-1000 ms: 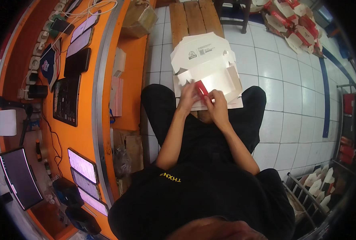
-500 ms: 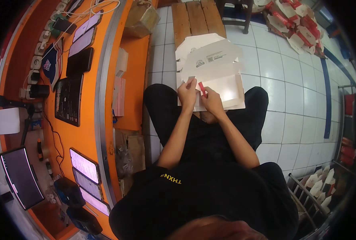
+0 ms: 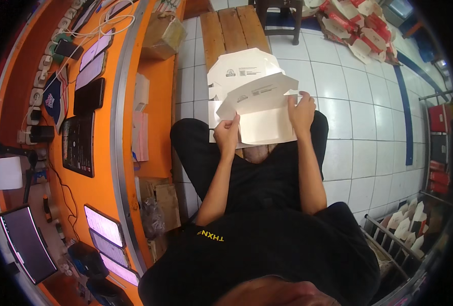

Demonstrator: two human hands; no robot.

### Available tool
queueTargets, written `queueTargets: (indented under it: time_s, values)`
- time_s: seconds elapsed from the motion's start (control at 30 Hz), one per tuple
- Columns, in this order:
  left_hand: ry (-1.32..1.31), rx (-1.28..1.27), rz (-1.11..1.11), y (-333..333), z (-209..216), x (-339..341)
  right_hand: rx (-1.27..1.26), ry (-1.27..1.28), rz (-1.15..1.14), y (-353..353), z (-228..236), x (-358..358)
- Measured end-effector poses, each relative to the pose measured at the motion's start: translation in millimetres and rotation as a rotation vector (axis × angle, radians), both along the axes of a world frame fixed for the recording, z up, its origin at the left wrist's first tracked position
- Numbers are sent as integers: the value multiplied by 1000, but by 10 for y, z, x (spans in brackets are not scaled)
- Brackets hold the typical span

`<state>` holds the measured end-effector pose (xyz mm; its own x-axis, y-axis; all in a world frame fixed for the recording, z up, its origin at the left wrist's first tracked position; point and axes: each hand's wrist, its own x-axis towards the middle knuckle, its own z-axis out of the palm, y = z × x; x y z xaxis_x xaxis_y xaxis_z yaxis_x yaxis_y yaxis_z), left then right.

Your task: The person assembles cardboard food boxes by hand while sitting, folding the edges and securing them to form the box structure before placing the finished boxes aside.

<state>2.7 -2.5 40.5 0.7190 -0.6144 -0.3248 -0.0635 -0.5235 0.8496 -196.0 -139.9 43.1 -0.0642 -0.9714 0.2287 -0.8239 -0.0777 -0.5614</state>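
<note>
In front of my knees, a partly folded white cardboard box (image 3: 268,127) lies on top of flat white box sheets (image 3: 242,64) on a wooden bench. Its far panel, with small grey print, stands tilted up. My left hand (image 3: 227,134) pinches the box's left side near the fold, fingers closed on the card. At the right side, my right hand (image 3: 302,113) grips the side flap with thumb and fingers; part of its grip is hidden behind the card.
The wooden bench (image 3: 235,30) runs away from me. On my left stands an orange counter (image 3: 104,173) with several phones, a tablet (image 3: 78,144) and cables. Folded red-and-white boxes (image 3: 361,30) are heaped at the far right. A metal rack (image 3: 389,239) holds more cartons at lower right.
My hands have moved apart, the right one out to the box's right side. The printed panel now stands more upright. The red piece at my right fingers is out of sight.
</note>
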Motion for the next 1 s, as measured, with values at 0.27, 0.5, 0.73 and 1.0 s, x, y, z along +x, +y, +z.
queueTargets:
  time_s: [0.27,0.5,0.73,1.0]
  values:
    - [-795,-444,-432,-153,273,-377,328,-483,306,-261,-130,-134]
    - [24,-108,-544,-665,-75,-655,378,-313,370,-77,-49,-19]
    - [459,-208,-302,-611,-423,-625,357,-226,407,65,-87,114]
    - [631,-262,-385,-473,149,-545,873,-785,445,327,-252,-34]
